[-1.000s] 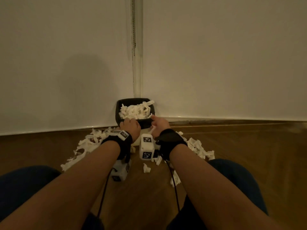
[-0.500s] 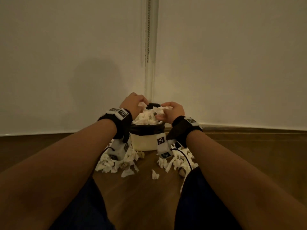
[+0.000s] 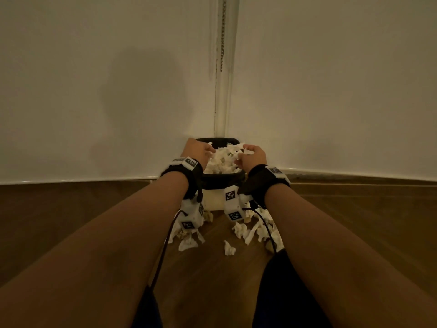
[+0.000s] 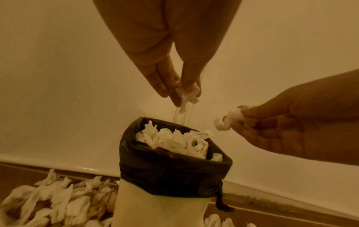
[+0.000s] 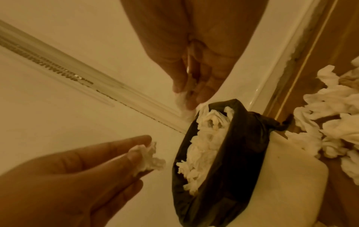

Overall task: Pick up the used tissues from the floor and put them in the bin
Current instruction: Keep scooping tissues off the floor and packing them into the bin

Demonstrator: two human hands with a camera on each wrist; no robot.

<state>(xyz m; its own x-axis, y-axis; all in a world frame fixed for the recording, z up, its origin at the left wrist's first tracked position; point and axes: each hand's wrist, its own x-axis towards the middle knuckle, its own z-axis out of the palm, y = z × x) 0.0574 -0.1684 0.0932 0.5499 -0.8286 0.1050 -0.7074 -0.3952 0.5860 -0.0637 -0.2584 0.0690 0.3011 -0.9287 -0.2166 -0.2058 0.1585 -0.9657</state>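
A small white bin [image 3: 214, 198] with a black liner [image 4: 170, 172] stands in the wall corner, heaped with crumpled white tissues [image 3: 221, 160]. My left hand [image 3: 208, 150] hovers over its left rim and pinches a small tissue [image 4: 187, 95] between thumb and fingertips, pointing down at the opening. Over the right rim, my right hand [image 3: 241, 155] pinches another tissue scrap [image 5: 183, 106]. In the left wrist view the right hand [image 4: 240, 116] also shows with its tissue [image 4: 226, 122]. More used tissues lie on the floor left [image 3: 188, 241] and right [image 3: 256, 229] of the bin.
White walls meet just behind the bin, with a bead chain [image 3: 222, 34] hanging in the corner. The wooden floor [image 3: 212, 280] runs between my knees. A single tissue scrap [image 3: 229, 247] lies in front of the bin.
Both hands rose from floor level in front of the bin to above its opening, each carrying a tissue. In the last half second they moved little.
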